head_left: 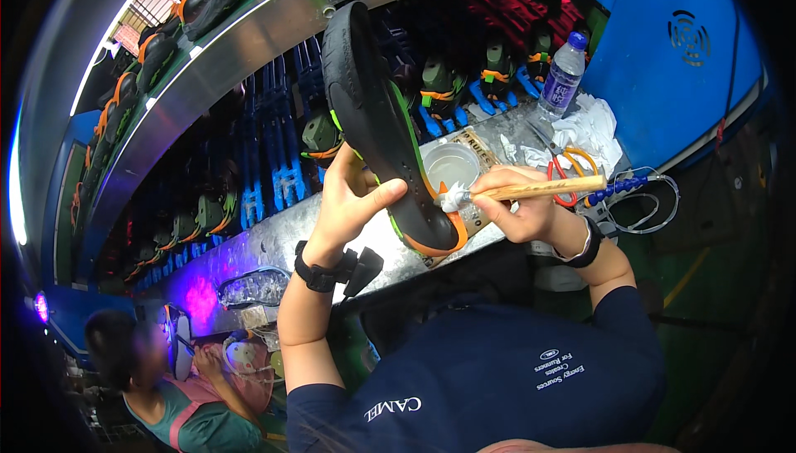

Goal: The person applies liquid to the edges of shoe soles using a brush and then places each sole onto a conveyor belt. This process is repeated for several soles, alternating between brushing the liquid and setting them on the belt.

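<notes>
My left hand (pixel 355 197) is closed round the side of a black shoe sole (pixel 365 88) with green and orange edges. The sole stands tilted upright in front of me, its orange-trimmed end lowest. A wooden-handled brush (pixel 551 188) sits pinched in the fingers of my right hand (pixel 518 204). Its white bristle end touches, or nearly touches, the inside of the sole near the orange edge. Just behind the brush tip, on the metal bench (pixel 278 241), is a round bowl (pixel 454 163) of pale liquid.
Right of the bowl lie scissors (pixel 565 177), crumpled white paper (pixel 590 128) and a clear bottle (pixel 564 75). Shoes on blue holders (pixel 444 80) line the machine behind. More soles (pixel 155 59) sit on the upper shelf. A co-worker (pixel 178 395) holds a shoe at lower left.
</notes>
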A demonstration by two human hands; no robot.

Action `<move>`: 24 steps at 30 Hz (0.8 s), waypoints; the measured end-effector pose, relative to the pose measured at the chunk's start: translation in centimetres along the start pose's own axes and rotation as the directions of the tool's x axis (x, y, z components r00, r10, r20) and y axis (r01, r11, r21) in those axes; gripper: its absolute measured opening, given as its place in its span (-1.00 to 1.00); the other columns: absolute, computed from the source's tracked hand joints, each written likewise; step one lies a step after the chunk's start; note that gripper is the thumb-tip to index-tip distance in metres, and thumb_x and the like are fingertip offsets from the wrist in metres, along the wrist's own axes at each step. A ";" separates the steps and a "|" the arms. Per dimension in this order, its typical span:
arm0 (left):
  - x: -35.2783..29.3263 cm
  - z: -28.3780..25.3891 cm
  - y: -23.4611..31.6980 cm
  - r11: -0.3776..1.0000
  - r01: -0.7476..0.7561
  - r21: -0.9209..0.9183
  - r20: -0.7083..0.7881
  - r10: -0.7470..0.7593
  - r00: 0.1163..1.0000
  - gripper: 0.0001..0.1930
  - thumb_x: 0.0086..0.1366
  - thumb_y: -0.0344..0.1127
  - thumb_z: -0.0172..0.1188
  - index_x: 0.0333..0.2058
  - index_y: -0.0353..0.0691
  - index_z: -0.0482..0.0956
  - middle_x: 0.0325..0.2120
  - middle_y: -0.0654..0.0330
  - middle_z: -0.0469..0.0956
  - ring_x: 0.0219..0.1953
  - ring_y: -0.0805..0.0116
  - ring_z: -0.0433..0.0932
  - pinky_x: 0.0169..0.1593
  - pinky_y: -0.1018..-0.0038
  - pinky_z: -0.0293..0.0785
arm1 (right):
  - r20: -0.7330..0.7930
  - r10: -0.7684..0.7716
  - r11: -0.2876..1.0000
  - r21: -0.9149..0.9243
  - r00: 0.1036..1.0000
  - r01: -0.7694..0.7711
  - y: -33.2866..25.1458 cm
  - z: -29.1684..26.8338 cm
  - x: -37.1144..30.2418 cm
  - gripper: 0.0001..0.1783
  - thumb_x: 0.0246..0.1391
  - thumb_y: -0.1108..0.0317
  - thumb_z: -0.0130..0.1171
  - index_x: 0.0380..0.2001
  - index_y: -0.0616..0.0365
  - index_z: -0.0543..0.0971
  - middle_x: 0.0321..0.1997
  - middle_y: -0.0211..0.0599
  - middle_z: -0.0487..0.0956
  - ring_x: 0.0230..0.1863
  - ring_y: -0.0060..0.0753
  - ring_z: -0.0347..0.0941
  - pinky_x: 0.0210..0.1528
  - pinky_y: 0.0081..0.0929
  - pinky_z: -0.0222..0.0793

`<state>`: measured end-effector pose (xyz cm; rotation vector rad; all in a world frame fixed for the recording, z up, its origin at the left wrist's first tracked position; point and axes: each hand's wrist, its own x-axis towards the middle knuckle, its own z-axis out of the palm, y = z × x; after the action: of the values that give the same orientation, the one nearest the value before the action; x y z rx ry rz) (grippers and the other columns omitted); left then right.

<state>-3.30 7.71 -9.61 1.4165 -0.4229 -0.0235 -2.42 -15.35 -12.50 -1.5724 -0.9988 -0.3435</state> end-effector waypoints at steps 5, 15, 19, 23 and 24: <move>-0.1 0.4 -0.4 0.999 0.045 -0.010 0.002 -0.045 0.999 -0.40 -0.04 -0.43 0.24 -0.02 -0.34 0.18 -0.17 0.08 0.33 -0.19 0.36 0.42 -0.18 0.49 0.43 | -0.014 -0.107 0.987 -0.123 0.994 0.104 0.2 0.3 0.9 -0.86 -0.23 0.57 0.11 -0.48 0.27 0.44 -0.60 -0.26 0.46 -0.70 -0.46 0.36 -0.67 -0.62 0.23; 0.0 1.7 -0.3 0.983 0.181 -0.037 0.065 -0.179 0.982 -0.41 -0.02 -0.41 0.23 -0.02 -0.34 0.16 -0.18 0.04 0.35 -0.21 0.31 0.45 -0.18 0.48 0.43 | -0.112 -0.225 0.953 -0.233 0.968 0.195 0.7 -1.1 2.6 -0.89 -0.23 0.58 0.11 -0.51 0.30 0.44 -0.64 -0.25 0.44 -0.71 -0.48 0.32 -0.69 -0.63 0.19; 0.0 2.2 -0.6 0.976 0.215 -0.023 0.099 -0.212 0.972 -0.40 -0.02 -0.40 0.23 -0.02 -0.34 0.15 -0.18 0.03 0.37 -0.19 0.30 0.44 -0.15 0.47 0.41 | -0.122 -0.214 0.945 -0.278 0.969 0.174 0.6 -2.0 3.0 -0.89 -0.22 0.57 0.12 -0.51 0.30 0.45 -0.65 -0.27 0.43 -0.73 -0.56 0.28 -0.71 -0.67 0.15; -0.1 2.7 -0.5 0.973 0.232 0.012 0.124 -0.232 0.965 -0.41 -0.02 -0.40 0.24 -0.03 -0.36 0.15 -0.20 0.04 0.39 -0.17 0.32 0.44 -0.12 0.47 0.40 | -0.148 -0.240 0.933 -0.307 0.959 0.186 0.9 -2.6 3.4 -0.89 -0.21 0.57 0.10 -0.49 0.29 0.45 -0.65 -0.26 0.43 -0.71 -0.52 0.31 -0.68 -0.65 0.18; -0.1 2.8 -0.6 0.973 0.231 0.015 0.127 -0.231 0.965 -0.41 -0.02 -0.40 0.24 -0.03 -0.36 0.15 -0.20 0.04 0.39 -0.17 0.32 0.44 -0.12 0.47 0.40 | -0.154 -0.254 0.927 -0.320 0.955 0.195 1.0 -2.8 3.5 -0.89 -0.20 0.58 0.10 -0.49 0.29 0.45 -0.64 -0.25 0.43 -0.69 -0.49 0.32 -0.67 -0.64 0.19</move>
<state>-4.07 5.02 -9.91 1.4627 -0.3611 -0.3054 1.25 -16.43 -9.97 -1.6594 -1.0102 -0.8283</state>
